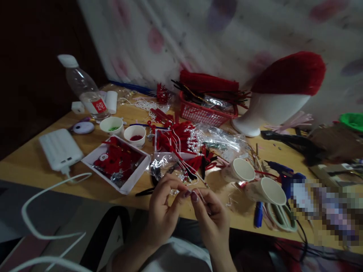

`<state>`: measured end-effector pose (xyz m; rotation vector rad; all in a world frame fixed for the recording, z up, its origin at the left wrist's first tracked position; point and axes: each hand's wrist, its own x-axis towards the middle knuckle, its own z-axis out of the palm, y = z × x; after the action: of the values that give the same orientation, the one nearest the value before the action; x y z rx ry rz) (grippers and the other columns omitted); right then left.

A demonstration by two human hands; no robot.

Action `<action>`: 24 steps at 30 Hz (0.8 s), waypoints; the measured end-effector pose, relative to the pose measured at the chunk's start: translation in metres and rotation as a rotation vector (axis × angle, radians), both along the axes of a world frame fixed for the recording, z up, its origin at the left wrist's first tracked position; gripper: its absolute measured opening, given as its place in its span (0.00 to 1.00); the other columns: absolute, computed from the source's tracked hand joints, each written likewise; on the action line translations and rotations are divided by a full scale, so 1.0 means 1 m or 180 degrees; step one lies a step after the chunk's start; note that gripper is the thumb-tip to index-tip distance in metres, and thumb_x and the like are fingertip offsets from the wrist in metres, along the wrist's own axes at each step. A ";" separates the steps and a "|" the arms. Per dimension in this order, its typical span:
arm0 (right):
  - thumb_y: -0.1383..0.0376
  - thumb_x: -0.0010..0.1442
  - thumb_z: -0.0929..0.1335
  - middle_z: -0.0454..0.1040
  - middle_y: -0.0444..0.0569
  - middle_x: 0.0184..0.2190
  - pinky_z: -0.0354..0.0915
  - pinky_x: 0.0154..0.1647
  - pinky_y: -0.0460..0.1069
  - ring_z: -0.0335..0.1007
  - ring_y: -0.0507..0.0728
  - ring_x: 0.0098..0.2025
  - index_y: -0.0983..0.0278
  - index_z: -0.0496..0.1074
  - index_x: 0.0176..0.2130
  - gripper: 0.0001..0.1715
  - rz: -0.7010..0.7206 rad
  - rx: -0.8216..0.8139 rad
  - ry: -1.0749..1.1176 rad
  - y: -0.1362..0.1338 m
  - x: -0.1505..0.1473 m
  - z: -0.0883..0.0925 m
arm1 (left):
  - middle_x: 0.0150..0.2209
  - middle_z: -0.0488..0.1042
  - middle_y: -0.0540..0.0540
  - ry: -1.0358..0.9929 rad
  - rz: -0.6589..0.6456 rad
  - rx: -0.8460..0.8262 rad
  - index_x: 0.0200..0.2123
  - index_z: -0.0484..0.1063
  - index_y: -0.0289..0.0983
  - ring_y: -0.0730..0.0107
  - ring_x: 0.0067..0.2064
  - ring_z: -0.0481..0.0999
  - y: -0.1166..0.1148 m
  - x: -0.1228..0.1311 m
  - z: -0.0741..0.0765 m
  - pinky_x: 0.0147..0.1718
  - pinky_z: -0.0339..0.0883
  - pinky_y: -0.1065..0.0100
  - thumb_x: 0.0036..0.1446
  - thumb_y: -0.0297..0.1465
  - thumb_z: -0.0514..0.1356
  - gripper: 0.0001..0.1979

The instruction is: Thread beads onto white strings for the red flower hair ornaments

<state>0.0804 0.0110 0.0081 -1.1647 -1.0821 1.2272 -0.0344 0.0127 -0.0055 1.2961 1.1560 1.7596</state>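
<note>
Fingertips together, my left hand (167,207) and my right hand (211,211) meet just over the table's front edge. Both pinch a thin white cord (202,196), part of which shows by the right fingers; the exact spot they grip is too small to make out. Just beyond the hands lie red tassels (183,138) with white beads (195,139) and loose white cords. A white box (144,166) of red fuzzy pieces and silver charms sits left of my left hand. Small beads lie partly hidden behind the fingers.
Paper cups (244,170) and a blue glue gun (292,177) stand right. Small cups of green (112,124) and red beads (135,136), a power bank (60,149) and a water bottle (85,88) are left. Behind are a red basket (208,111) and a white stand (276,107) with red bristles.
</note>
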 end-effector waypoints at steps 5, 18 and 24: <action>0.52 0.58 0.74 0.63 0.40 0.19 0.63 0.25 0.45 0.60 0.51 0.23 0.61 0.79 0.31 0.15 -0.0072 -0.0125 -0.0258 -0.002 -0.012 0.004 | 0.33 0.72 0.48 -0.0060 0.0030 -0.0005 0.33 0.73 0.39 0.69 0.37 0.72 0.000 -0.011 0.003 0.37 0.68 0.70 0.63 0.27 0.61 0.05; 0.66 0.58 0.74 0.72 0.44 0.16 0.56 0.16 0.44 0.60 0.50 0.15 0.60 0.82 0.29 0.06 -0.0060 0.1077 -0.1349 -0.006 0.012 -0.002 | 0.32 0.72 0.49 -0.0409 -0.0461 -0.0431 0.32 0.74 0.40 0.70 0.34 0.73 -0.008 -0.035 0.006 0.34 0.70 0.71 0.63 0.33 0.63 0.06; 0.62 0.56 0.75 0.71 0.44 0.15 0.54 0.15 0.43 0.58 0.49 0.15 0.61 0.83 0.27 0.08 -0.0540 0.0814 -0.1368 -0.010 0.036 -0.004 | 0.21 0.69 0.53 -0.0678 0.0429 -0.0324 0.28 0.72 0.42 0.70 0.25 0.70 -0.016 -0.065 0.033 0.25 0.70 0.70 0.64 0.33 0.60 0.10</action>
<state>0.1167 0.0012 0.0042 -1.3199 -1.3793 0.6965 -0.0991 -0.0034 0.0275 0.9649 1.2164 1.8586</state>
